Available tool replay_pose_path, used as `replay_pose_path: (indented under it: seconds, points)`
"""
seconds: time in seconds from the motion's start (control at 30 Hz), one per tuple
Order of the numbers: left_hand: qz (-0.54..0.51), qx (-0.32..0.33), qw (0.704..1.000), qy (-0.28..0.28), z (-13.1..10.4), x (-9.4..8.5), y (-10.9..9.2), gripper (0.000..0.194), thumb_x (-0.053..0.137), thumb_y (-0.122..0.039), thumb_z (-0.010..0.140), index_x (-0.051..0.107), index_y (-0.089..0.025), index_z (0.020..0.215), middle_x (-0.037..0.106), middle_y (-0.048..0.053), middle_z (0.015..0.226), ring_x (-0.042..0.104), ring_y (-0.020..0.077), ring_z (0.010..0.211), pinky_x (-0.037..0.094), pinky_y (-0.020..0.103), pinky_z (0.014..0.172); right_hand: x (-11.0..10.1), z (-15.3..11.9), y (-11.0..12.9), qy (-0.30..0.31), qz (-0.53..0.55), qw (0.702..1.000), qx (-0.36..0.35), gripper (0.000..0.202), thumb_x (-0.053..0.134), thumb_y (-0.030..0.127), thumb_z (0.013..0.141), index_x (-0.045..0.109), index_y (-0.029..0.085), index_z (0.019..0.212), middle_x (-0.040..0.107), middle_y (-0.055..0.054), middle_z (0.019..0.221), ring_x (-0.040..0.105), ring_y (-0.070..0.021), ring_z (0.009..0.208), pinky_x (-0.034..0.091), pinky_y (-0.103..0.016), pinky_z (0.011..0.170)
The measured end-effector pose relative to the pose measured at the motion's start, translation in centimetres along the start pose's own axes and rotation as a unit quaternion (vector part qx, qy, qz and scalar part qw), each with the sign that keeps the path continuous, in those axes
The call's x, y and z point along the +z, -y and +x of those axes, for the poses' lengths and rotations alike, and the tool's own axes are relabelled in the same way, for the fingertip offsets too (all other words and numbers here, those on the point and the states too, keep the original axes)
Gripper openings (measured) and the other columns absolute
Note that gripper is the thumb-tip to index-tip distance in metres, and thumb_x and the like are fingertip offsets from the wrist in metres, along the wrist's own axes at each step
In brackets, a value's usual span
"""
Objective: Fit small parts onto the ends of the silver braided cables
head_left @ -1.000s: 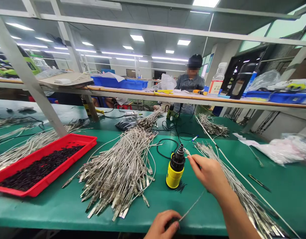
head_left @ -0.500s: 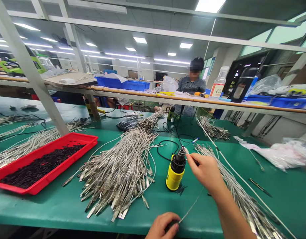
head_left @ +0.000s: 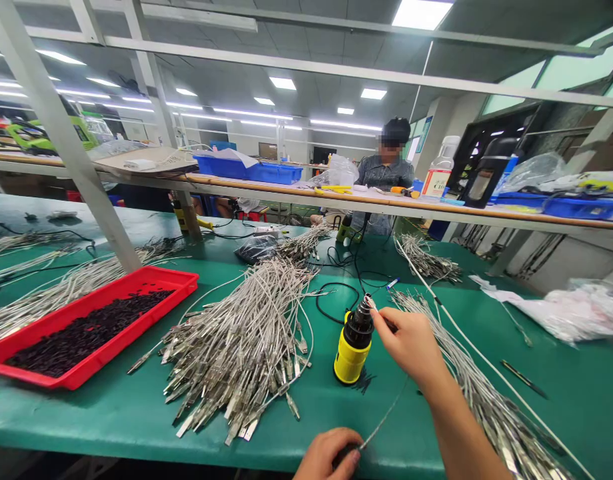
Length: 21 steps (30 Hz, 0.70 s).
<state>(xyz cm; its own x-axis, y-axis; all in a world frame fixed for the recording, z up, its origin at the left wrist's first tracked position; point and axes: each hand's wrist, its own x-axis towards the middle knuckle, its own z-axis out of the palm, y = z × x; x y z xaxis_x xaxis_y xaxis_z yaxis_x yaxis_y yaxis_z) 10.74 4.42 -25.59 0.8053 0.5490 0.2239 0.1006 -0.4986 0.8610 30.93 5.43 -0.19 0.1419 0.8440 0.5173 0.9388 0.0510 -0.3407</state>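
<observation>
We've got our right hand (head_left: 411, 347) pinching cable (head_left: 384, 419) by the heat gun (head_left: 354, 347). Left hand (head_left: 330, 455) grips it lower, well apart.

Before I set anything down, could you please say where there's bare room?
The larger bare patch of green mat lies right of the pen-like tool, in front of the plastic bag; a smaller one, between the red tray and USB cable pile. It is crowded around the heat gun, right hand and right-side cable bundle.

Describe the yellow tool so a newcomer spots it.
On the green table, find the big central cable heap. Between it and the right hand stands the upright yellow tool. Its stout yellow body sets it apart from the thin pale cables.
</observation>
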Motion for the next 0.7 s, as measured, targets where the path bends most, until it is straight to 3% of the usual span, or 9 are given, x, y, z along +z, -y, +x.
replay_pose_path:
  seconds: [0.43, 0.7]
  points:
    - [0.003, 0.015, 1.000, -0.005, 0.20, 0.04, -0.02, 0.040, 0.045, -0.051, 0.099, 0.071, -0.022, 0.111, 0.079, 0.009, 0.096, 0.072, 0.0214, 0.087, 0.054, 0.028, 0.084, 0.09, 0.21, -0.05, -0.004, 0.009, 1.000, 0.000, 0.047, 0.049, 0.046, 0.104, 0.054, 0.022, 0.063, 0.045, 0.003, 0.052, 0.036, -0.0141, 0.050, 0.021, -0.034, 0.056]
    - [0.007, 0.008, 1.000, -0.005, 0.21, -0.01, -0.23, 0.037, 0.047, -0.048, 0.099, 0.071, -0.022, 0.110, 0.079, 0.009, 0.098, 0.072, 0.0215, 0.088, 0.055, 0.028, 0.085, 0.04, 0.09, 0.01, -0.002, 0.025, 1.000, 0.008, 0.046, 0.050, 0.046, 0.103, 0.056, 0.022, 0.065, 0.040, 0.004, 0.053, 0.035, -0.0138, 0.051, 0.021, -0.034, 0.056]
